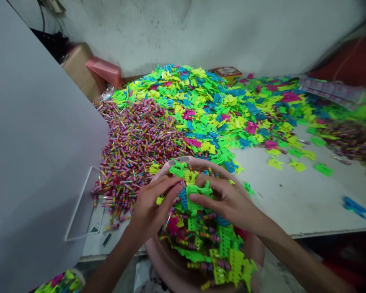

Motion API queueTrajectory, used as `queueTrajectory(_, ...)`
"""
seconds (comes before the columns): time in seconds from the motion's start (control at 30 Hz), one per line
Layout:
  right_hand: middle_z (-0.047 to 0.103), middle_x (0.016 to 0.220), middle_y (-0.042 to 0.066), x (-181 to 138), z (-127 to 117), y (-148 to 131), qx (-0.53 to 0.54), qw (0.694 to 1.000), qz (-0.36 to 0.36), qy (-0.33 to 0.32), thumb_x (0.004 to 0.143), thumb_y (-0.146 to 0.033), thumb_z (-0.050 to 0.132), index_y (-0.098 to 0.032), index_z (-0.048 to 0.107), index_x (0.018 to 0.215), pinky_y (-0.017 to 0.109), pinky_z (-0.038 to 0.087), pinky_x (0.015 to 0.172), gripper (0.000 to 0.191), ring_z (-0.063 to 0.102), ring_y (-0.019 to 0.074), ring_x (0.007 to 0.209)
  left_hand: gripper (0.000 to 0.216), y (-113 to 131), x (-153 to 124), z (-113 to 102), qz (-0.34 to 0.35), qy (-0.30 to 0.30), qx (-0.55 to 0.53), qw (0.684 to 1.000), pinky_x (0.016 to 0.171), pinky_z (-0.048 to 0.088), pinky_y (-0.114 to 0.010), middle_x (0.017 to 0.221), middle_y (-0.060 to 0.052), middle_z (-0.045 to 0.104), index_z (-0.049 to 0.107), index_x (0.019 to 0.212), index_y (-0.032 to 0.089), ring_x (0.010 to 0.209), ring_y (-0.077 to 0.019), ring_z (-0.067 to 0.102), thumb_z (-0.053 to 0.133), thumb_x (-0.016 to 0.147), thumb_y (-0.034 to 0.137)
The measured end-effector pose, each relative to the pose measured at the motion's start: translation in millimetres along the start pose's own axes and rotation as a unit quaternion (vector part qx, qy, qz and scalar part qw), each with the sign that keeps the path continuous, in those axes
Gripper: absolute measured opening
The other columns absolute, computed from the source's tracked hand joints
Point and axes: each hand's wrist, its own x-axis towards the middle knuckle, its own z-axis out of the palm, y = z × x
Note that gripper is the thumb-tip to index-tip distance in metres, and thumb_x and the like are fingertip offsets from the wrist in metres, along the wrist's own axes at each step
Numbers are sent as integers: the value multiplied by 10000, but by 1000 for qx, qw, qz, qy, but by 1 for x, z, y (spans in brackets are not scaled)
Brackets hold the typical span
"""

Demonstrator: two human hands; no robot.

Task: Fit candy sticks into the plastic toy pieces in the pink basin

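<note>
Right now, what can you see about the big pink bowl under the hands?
The pink bowl is round and wide, with a rounded rim, and looks like smooth plastic. Its near side runs out of view. It sits by the near edge of the white table. Bright plastic pieces and striped sticks are heaped inside it, and the left hand and right hand rest on the heap.
</note>
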Motion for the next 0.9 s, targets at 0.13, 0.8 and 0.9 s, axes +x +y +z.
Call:
queueTrajectory(0.13, 744, 1078, 47, -4, 3, -3, -18, 1000, -10, 17, 939, -410, 665, -270, 622, 873, 437, 531, 965, 160, 691, 287, 1083, 230, -5, -2, -2, 136, 32, 53, 989, 855, 594, -234, 995, -55, 775, 711, 1147, 198, 924, -151, 745, 644, 940, 126)
queueTrajectory(0.8, 705, 861, 1, -6, 24, 2, 142, 985, 88, 42, 898, -403, 666, -256, 681, 890, 398, 518, 902, 148, 673, 252, 937, 653, 9, -7, 2, 190, -27, 396, 898, 798, 492, -419, 975, -160, 695, 641, 1103, 53, 894, -296, 604, 591, 882, 666)
queueTrajectory(0.9, 718, 880, 5, -8, 29, 6, 157, 979, 120, 41, 888, -430, 674, -257, 687, 865, 413, 516, 909, 175, 672, 258, 948, 547, 2, -7, 1, 220, -23, 371, 902, 752, 480, -381, 849, -115, 669, 648, 1018, 75, 801, -259, 577, 622, 893, 607)
